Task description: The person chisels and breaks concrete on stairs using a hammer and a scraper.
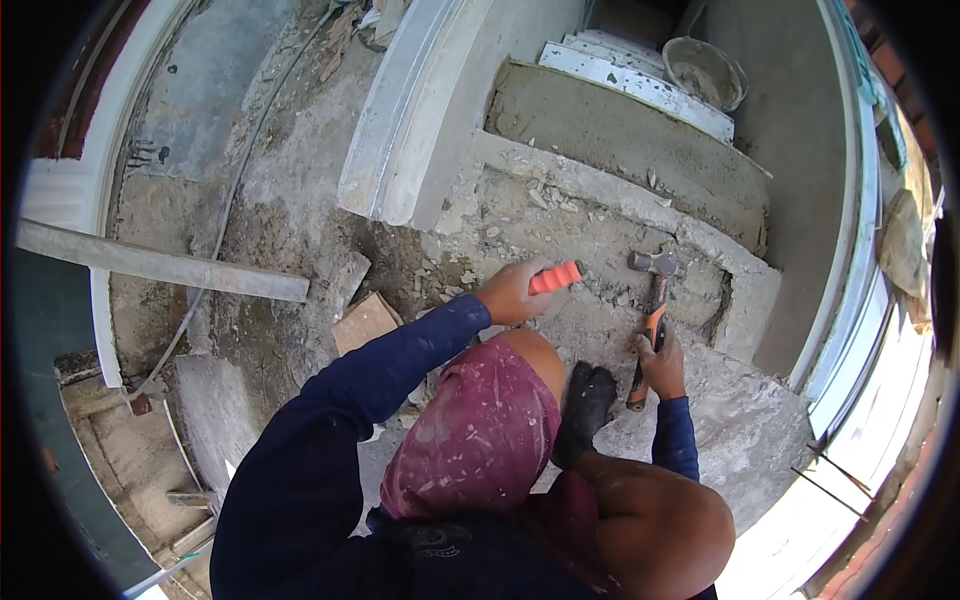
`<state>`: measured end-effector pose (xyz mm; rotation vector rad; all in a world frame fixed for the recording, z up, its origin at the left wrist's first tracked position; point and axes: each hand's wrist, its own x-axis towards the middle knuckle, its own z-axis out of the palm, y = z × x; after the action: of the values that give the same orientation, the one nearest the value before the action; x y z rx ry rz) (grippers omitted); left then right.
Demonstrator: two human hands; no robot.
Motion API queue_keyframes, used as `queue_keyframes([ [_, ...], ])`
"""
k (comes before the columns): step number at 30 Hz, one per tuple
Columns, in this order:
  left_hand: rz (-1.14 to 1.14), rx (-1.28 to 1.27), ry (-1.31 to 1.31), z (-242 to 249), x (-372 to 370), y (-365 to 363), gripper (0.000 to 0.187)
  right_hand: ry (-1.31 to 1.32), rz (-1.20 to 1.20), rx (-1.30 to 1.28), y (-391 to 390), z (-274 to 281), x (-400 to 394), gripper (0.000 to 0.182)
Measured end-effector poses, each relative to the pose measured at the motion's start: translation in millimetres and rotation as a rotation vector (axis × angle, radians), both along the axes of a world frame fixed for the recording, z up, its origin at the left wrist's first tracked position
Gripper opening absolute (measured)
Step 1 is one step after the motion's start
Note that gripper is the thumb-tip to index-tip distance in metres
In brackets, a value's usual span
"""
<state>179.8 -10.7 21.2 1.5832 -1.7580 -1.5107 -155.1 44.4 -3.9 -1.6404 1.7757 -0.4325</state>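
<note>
My left hand (512, 293) is closed round a tool with an orange-red grip (555, 277); the rest of that tool is hidden by the hand and grip. In my right hand (662, 367) is a hammer (655, 325) with an orange and black handle, held at mid-handle, its metal head pointing away from me. Under the hammer lies rough, chipped concrete (610, 235) with loose fragments. The two hands are apart, one on each side of my black shoe (588, 405).
Beyond the chipped concrete, steps with fresh grey mortar (620, 140) rise between walls, with a bucket (705, 75) on them. A long board (160, 262) and a cable (240, 170) lie at the left. A broken tile (366, 324) rests near my left forearm.
</note>
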Motion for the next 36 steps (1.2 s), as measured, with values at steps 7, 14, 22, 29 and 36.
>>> queue_keyframes([
  [7, -0.083, -0.452, -0.546, -31.2, 51.7, -33.5, 0.045, 0.021, -0.046, 0.063, -0.3, -11.4, 1.8, 0.046],
  [14, 0.094, 0.030, -0.291, 20.1, 63.3, 56.1, 0.043, -0.194, -0.014, 0.189, -8.5, -6.4, -2.3, 0.036],
  [22, 0.396, -0.349, 0.028, 89.5, -2.3, -63.8, 0.039, -1.010, -0.557, 0.596, -22.9, 7.5, 33.0, 0.014],
  [29, 0.243, -0.306, -0.060, 58.8, -27.0, -109.6, 0.044, -0.814, -0.333, 0.181, -16.5, 72.0, 30.9, 0.010],
  [36, 0.190, -0.204, 0.018, 44.9, -11.7, -116.3, 0.045, -0.800, -0.275, -0.003, -53.4, 164.3, 29.1, 0.021],
])
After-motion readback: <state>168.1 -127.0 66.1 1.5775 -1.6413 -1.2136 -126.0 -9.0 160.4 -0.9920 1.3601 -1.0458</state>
